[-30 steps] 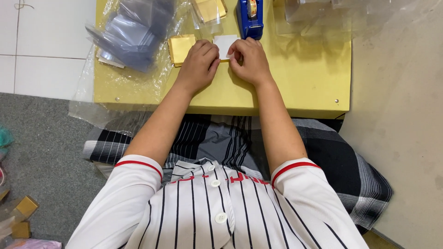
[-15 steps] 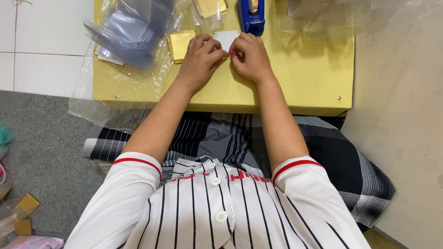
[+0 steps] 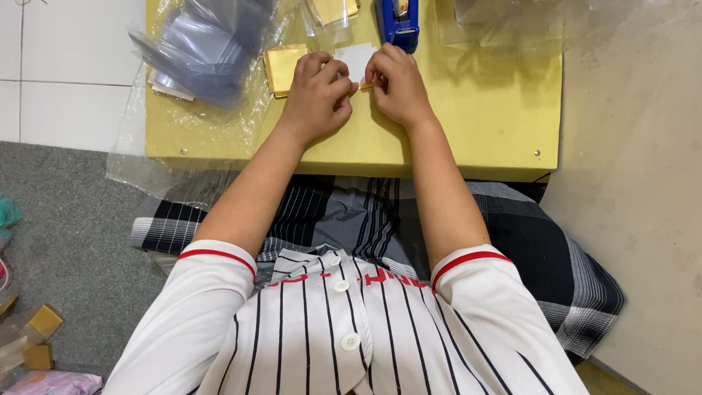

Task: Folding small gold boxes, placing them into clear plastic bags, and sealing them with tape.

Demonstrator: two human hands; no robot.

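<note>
My left hand and my right hand meet over a small flat packet with a white face and a gold edge, lying on the yellow table. Both hands pinch the packet's near edge with fingertips. A gold square packet lies just left of my left hand. A blue tape dispenser stands right behind my right hand.
A heap of clear plastic bags lies at the table's back left, with clear film hanging over the edge. More clear bags lie at the back right. Small gold boxes sit on the grey floor at left.
The view has shifted slightly. Both hands stay on the small packet, with the fingertips working a little closer together along its near edge.
</note>
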